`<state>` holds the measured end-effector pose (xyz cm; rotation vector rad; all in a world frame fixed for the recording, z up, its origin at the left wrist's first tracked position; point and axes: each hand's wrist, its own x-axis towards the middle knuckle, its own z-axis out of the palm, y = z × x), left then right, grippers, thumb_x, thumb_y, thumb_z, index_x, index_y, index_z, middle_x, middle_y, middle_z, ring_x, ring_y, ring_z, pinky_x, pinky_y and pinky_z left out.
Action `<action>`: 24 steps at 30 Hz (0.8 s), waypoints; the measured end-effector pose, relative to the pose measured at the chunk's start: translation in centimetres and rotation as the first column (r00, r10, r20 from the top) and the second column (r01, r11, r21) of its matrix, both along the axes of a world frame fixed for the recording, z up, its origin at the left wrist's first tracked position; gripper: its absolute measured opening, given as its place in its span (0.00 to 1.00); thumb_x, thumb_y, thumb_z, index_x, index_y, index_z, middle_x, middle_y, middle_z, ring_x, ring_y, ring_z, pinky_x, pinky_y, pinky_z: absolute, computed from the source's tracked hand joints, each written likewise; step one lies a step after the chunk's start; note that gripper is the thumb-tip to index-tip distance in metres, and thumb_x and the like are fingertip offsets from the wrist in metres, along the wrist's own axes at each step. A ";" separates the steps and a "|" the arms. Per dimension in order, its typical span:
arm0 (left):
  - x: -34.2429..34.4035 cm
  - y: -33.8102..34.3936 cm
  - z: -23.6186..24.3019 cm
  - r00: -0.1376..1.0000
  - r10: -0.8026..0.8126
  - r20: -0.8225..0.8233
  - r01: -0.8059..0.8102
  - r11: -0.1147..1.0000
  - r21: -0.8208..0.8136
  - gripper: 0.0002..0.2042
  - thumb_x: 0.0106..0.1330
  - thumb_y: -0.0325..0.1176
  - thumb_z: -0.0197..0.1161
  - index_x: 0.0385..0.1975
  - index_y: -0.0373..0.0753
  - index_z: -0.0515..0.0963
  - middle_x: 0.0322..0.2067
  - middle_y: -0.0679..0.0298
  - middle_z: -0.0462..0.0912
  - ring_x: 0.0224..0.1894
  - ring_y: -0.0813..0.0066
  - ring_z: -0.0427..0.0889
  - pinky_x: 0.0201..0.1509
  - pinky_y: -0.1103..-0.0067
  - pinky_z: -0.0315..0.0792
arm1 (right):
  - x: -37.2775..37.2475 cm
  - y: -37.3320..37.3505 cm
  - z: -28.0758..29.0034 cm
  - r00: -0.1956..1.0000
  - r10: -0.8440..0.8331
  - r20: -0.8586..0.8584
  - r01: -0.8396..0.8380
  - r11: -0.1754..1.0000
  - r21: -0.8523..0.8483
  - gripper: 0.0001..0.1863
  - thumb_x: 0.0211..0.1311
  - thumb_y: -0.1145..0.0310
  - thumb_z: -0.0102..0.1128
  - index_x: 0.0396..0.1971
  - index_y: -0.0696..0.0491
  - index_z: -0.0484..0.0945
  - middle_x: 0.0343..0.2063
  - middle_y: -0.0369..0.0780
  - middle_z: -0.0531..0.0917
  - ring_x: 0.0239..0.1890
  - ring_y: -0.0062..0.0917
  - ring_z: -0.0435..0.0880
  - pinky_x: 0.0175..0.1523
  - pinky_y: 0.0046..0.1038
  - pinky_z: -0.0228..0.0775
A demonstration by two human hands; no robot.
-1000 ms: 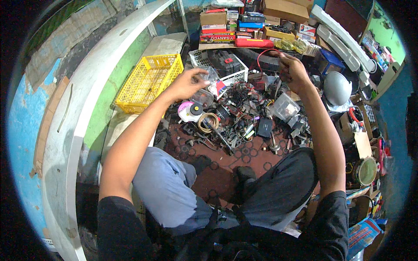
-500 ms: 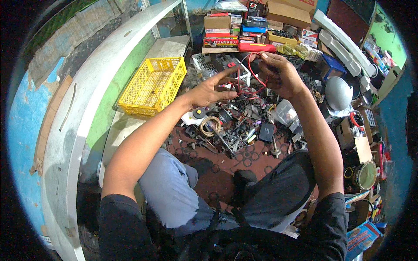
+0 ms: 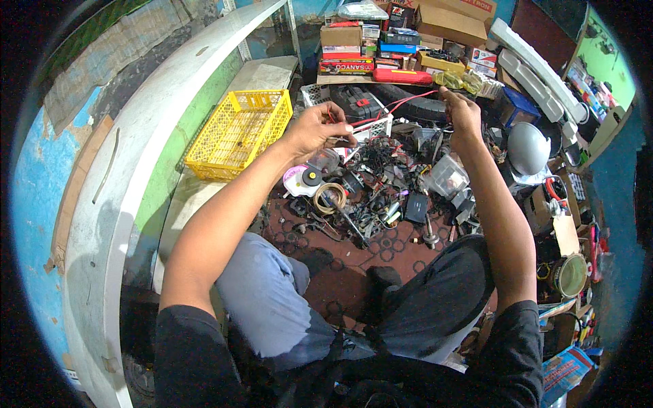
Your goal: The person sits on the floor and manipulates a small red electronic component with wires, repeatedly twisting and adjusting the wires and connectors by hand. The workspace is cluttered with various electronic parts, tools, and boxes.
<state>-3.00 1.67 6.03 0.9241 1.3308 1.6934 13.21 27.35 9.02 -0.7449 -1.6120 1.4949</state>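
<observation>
A thin red wire (image 3: 403, 102) stretches between my two hands, above a heap of loose parts. My left hand (image 3: 317, 130) is closed on one part of the wire, thumb against bent fingers, with some red strands showing at the fingers. The wire's other part is pinched by my right hand (image 3: 462, 117), held a little higher and farther to the right. Below the hands lies the heap of black cables and small parts (image 3: 388, 160). Behind my left hand is a white plastic crate (image 3: 381, 126) with a black and red item (image 3: 360, 103) in it.
A yellow crate (image 3: 197, 165) rests on a pale bench at the left. Stacked boxes (image 3: 347, 66) and a black tire (image 3: 425, 107) are at the back. A coil of tan hose (image 3: 320, 198), a white reservoir with black cap (image 3: 299, 183) and a grey dome (image 3: 529, 148) lie around.
My hands have moved apart, left hand leftward and right hand slightly rightward. The red wire, looped before, is now drawn out between them. The left fingers have closed.
</observation>
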 end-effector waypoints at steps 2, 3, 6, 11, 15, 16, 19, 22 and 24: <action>-0.1 0.3 0.3 0.996 0.081 0.031 -0.081 0.997 -0.001 0.12 0.61 0.25 0.65 0.42 0.37 0.71 0.31 0.63 0.78 0.29 0.75 0.82 0.31 0.78 0.78 | 0.0 1.4 -1.0 1.000 -0.027 -0.016 0.027 1.000 -0.006 0.15 0.57 0.61 0.66 0.33 0.59 0.83 0.21 0.32 0.74 0.24 0.17 0.67 0.33 0.22 0.59; 0.0 0.4 0.5 0.992 0.122 0.045 -0.122 0.993 -0.001 0.14 0.61 0.25 0.65 0.44 0.37 0.70 0.30 0.64 0.77 0.28 0.76 0.81 0.31 0.77 0.78 | -0.1 2.1 -1.4 0.999 -0.039 -0.026 0.039 0.999 -0.008 0.15 0.56 0.60 0.67 0.33 0.59 0.84 0.22 0.33 0.75 0.25 0.18 0.69 0.34 0.22 0.62; -1.2 0.0 0.0 0.984 0.111 0.138 -0.114 0.993 0.018 0.16 0.62 0.24 0.64 0.49 0.36 0.70 0.30 0.65 0.74 0.25 0.79 0.75 0.29 0.80 0.73 | -0.4 0.7 -0.6 0.993 -0.089 -0.077 0.088 0.996 -0.007 0.16 0.56 0.62 0.66 0.33 0.62 0.83 0.21 0.33 0.77 0.25 0.18 0.70 0.34 0.22 0.62; -4.4 -1.0 -1.0 0.955 0.270 0.119 -0.273 0.962 0.008 0.10 0.66 0.29 0.61 0.45 0.36 0.73 0.29 0.66 0.75 0.27 0.79 0.73 0.29 0.81 0.70 | 0.8 5.3 -1.5 0.931 -0.277 -0.237 0.296 0.954 0.047 0.18 0.56 0.61 0.66 0.33 0.65 0.82 0.25 0.37 0.81 0.24 0.19 0.73 0.30 0.24 0.63; -4.2 -2.3 -0.5 0.935 0.327 -0.138 -0.340 0.937 -0.084 0.13 0.66 0.35 0.61 0.47 0.38 0.74 0.33 0.63 0.78 0.33 0.77 0.77 0.35 0.79 0.74 | 2.0 5.7 -1.4 0.980 -0.191 -0.055 0.174 0.960 -0.218 0.13 0.57 0.59 0.65 0.23 0.53 0.79 0.15 0.31 0.70 0.15 0.18 0.66 0.21 0.23 0.55; -2.8 -1.9 -0.1 0.938 0.278 -0.207 -0.308 0.942 -0.136 0.14 0.66 0.36 0.61 0.48 0.38 0.74 0.35 0.63 0.79 0.34 0.77 0.77 0.36 0.79 0.74 | 2.2 5.2 -1.3 0.986 -0.162 -0.045 0.147 0.961 -0.233 0.13 0.57 0.58 0.65 0.23 0.52 0.78 0.15 0.31 0.70 0.15 0.18 0.66 0.21 0.23 0.54; -0.1 -1.8 0.1 0.867 0.110 -0.486 -0.222 0.958 -0.179 0.24 0.63 0.39 0.65 0.58 0.40 0.68 0.50 0.57 0.77 0.49 0.69 0.78 0.50 0.72 0.75 | 1.4 0.4 0.8 0.997 -0.004 -0.074 -0.010 0.982 -0.191 0.13 0.58 0.58 0.64 0.23 0.50 0.77 0.14 0.29 0.68 0.13 0.16 0.62 0.19 0.23 0.50; 2.8 0.3 -0.8 0.595 0.161 -0.788 -0.231 0.973 0.024 0.30 0.61 0.39 0.68 0.61 0.40 0.64 0.56 0.57 0.73 0.55 0.64 0.75 0.57 0.69 0.71 | 1.0 -3.6 2.1 0.949 0.289 -0.127 -0.310 0.929 -0.203 0.12 0.62 0.60 0.61 0.22 0.49 0.74 0.13 0.26 0.64 0.13 0.14 0.57 0.19 0.22 0.45; 3.7 1.1 -0.6 0.421 0.265 -0.868 -0.220 0.958 0.185 0.33 0.59 0.38 0.69 0.63 0.41 0.62 0.59 0.58 0.71 0.59 0.62 0.72 0.61 0.67 0.69 | 0.4 -5.3 2.3 0.878 0.452 -0.160 -0.476 0.858 -0.190 0.12 0.62 0.60 0.61 0.23 0.49 0.73 0.14 0.26 0.64 0.13 0.14 0.57 0.19 0.21 0.45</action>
